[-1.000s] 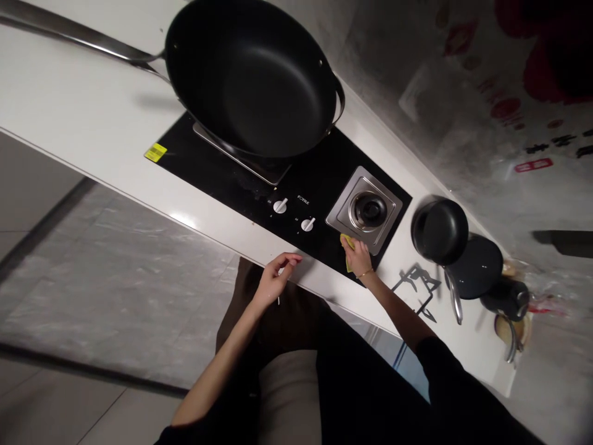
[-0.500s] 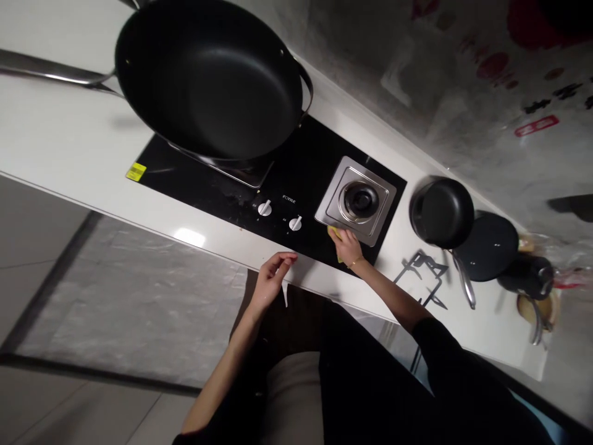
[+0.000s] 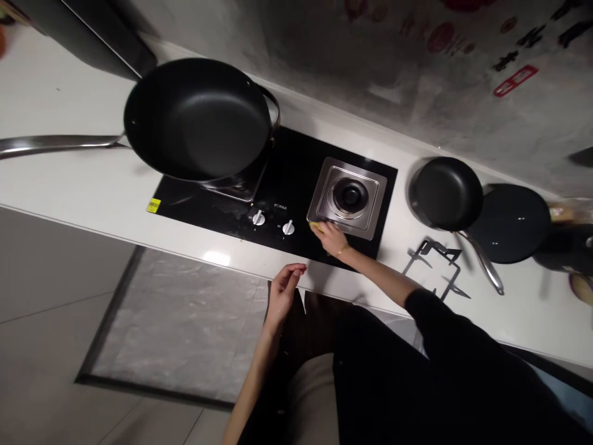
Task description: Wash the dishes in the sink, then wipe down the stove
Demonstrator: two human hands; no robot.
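And here's the right hand (image 3: 331,240), closed around a yellow sponge (image 3: 316,226), most of it hidden under the fingers. The sponge is right at the near left corner of the square steel plate (image 3: 317,203), over on the right side of the black stove (image 3: 296,167). A thin bracelet (image 3: 341,251) circles that wrist. In the middle of the plate sits a round black burner (image 3: 351,195).

Over to the left hand (image 3: 282,293): fingers loosely bent, nothing to be seen in its grasp, at the front edge of the white table (image 3: 523,318).

Just beyond, two white knobs (image 3: 288,227) sit near the front of the stove. Further left, a big black pan (image 3: 199,133) covers much of that side, its long handle (image 3: 60,143) reaching out over the table, and a yellow label (image 3: 154,206) marks the stove's near left corner.

Out right, a black metal rack (image 3: 448,252) lies on the table, near a small black pan (image 3: 447,191), with a flat dark round pan (image 3: 512,222) next to it.
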